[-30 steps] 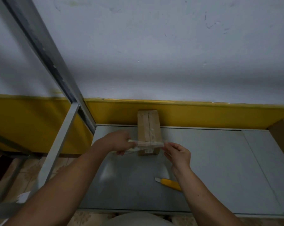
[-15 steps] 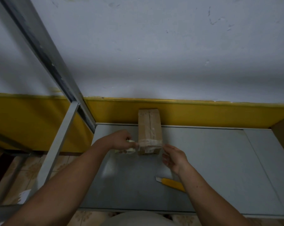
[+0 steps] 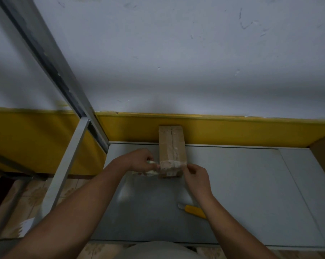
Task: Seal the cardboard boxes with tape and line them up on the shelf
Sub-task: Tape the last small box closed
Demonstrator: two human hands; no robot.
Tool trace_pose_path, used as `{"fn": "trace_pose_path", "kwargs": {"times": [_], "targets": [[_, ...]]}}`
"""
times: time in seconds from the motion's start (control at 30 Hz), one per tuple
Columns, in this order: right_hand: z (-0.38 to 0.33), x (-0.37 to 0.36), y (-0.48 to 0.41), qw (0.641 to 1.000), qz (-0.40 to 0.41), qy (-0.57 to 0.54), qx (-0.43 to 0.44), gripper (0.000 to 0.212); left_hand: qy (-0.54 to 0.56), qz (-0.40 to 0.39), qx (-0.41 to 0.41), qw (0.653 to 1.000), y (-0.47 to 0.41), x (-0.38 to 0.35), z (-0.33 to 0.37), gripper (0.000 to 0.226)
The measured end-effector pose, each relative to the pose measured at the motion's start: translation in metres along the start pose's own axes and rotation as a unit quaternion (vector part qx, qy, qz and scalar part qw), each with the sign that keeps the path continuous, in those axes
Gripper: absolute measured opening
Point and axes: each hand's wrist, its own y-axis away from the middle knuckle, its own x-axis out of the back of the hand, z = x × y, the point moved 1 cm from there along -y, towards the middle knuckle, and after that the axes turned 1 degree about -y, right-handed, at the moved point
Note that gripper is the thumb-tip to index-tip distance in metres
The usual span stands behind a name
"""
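Mid-frame on the shelf [image 3: 232, 184], the left hand [image 3: 141, 161] grips the tape roll [image 3: 150, 172] while the right hand [image 3: 195, 176] pinches its strip [image 3: 172, 163] across the cardboard box [image 3: 171, 144].

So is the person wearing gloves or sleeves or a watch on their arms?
No. The left forearm and right forearm are bare, no sleeves showing. The left hand and right hand have no gloves, and no watch or bracelet shows at either wrist.

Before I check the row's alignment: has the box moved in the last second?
No. The box stays at the same spot along the back edge of the shelf.
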Motion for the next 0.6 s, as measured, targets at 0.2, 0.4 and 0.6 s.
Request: {"fn": "trace_pose_path", "kwargs": {"times": [0.2, 0.4, 0.6], "targets": [[-0.01, -0.016, -0.024, 0.997, -0.022, 0.069, 0.019, 0.096, 0.024, 0.006, 0.01, 1.0, 0.006, -0.003, 0.006, 0.047], [-0.023, -0.023, -0.033, 0.994, -0.097, 0.011, 0.045, 0.089, 0.018, 0.023, 0.012, 1.0, 0.015, -0.004, -0.002, 0.045], [-0.015, 0.0, -0.057, 0.981, -0.168, 0.058, 0.073, 0.094, 0.07, -0.027, -0.003, 0.997, 0.038, -0.023, 0.016, 0.049]]}}
